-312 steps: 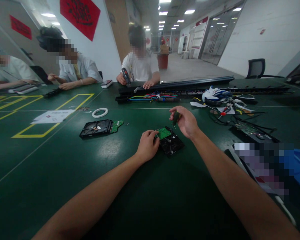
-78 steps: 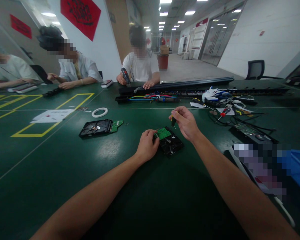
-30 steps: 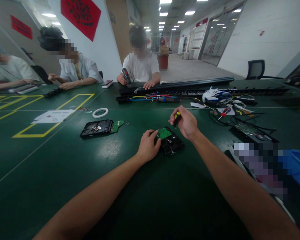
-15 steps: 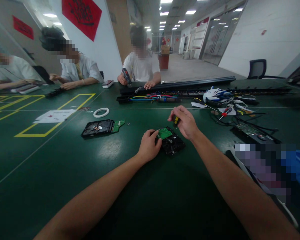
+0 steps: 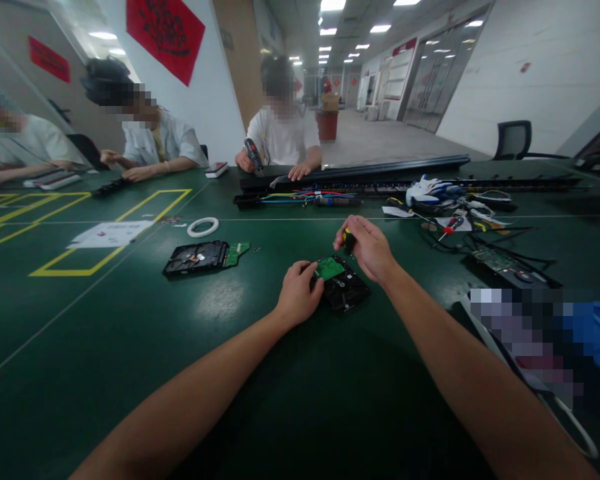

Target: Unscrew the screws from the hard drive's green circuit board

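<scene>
The left hand (image 5: 300, 293) rests on the left side of the black drive (image 5: 347, 288), mid-surface (image 5: 290, 407); whether it pinches, one cannot tell; the right hand (image 5: 371, 249) pinches the screwdriver (image 5: 349, 241). If that tilts, it may slip and scratch the green board (image 5: 331, 267).

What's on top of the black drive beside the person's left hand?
On the far part of the black drive lies a green circuit board. The left hand covers part of the drive's left side, so whatever is beneath its fingers cannot be seen.
</scene>
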Available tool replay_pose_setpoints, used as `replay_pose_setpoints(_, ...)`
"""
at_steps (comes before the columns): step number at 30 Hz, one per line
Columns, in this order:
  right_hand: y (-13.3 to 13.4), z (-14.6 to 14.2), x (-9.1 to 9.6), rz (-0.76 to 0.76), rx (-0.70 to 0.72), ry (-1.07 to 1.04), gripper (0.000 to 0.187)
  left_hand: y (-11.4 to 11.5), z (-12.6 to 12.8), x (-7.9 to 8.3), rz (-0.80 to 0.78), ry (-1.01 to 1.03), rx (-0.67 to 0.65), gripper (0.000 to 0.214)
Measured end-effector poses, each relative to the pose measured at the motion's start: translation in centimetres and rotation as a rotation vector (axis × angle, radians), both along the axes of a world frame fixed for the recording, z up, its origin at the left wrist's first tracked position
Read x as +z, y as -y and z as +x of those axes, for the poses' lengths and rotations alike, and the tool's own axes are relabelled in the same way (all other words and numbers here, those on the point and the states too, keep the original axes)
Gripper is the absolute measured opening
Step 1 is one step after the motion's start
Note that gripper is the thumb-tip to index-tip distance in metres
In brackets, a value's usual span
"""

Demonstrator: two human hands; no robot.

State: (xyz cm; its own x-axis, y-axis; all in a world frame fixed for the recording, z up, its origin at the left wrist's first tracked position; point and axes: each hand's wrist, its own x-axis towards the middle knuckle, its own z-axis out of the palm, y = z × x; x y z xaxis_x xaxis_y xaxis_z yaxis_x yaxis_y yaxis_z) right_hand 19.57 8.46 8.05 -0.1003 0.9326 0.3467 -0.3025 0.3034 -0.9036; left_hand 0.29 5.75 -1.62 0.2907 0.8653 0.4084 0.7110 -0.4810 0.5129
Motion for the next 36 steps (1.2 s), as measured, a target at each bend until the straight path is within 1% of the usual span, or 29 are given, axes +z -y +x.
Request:
replay_pose_setpoints(3, 0.10, 0.07, 0.00, -0.019, -0.019, -0.040, 0.046, -0.01, 0.04, -0.03, -0.002, 0.004, 0.006, 0.047)
replay_pose_setpoints(6, 0.26, 0.22, -0.10, -0.028, -0.037, -0.033, 0.055, -0.04, 0.08, -0.11, 0.001, 0.010, 0.007, 0.045)
replay_pose_setpoints(12, 0.40, 0.22, -0.28, -0.004, -0.037, 0.014, 0.042, -0.07, 0.12, -0.14, 0.006, 0.013, 0.002, 0.045)
replay_pose_setpoints(22, -0.09, 0.62, -0.43, 0.023, -0.093, 0.076, 0.034, 0.04, 0.08, 0.00, 0.002, 0.007, 0.005, 0.045)
replay_pose_setpoints(26, -0.02, 0.35, -0.36, -0.005, -0.103, 0.043, 0.036, 0.00, 0.07, 0.06, 0.002, 0.009, 0.001, 0.045)
replay_pose_setpoints(31, 0.08, 0.18, -0.04, 0.009, -0.089, -0.010, 0.038, -0.03, 0.02, -0.09, 0.004, 0.010, 0.001, 0.045)
replay_pose_setpoints(36, 0.29, -0.12, 0.13, -0.016, -0.117, -0.048, 0.053, -0.15, 0.01, -0.32, 0.006, 0.015, 0.001, 0.045)
